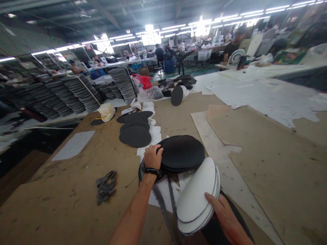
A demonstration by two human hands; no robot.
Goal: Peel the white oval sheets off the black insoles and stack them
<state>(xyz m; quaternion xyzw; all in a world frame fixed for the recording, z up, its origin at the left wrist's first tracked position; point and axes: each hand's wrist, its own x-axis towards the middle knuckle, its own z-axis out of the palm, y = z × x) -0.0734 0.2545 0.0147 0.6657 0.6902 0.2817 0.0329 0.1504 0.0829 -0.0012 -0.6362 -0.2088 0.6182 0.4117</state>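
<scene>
A sheaf of white oval pieces (196, 194) is pinched at its right edge by the right hand (223, 212), thumb on top, its long axis slanted toward the near right edge of a black oval stack (182, 153); whether the two touch cannot be told. The stack, laid crosswise just right of the left hand (153, 156), is nearer that hand, whose fingers are curled at its rim, their grip partly hidden. Smooth, faintly glossy black is set against matt, dark-edged white above creased brown paper (71, 190), with duller grey ovals (135, 136) fanned beyond.
</scene>
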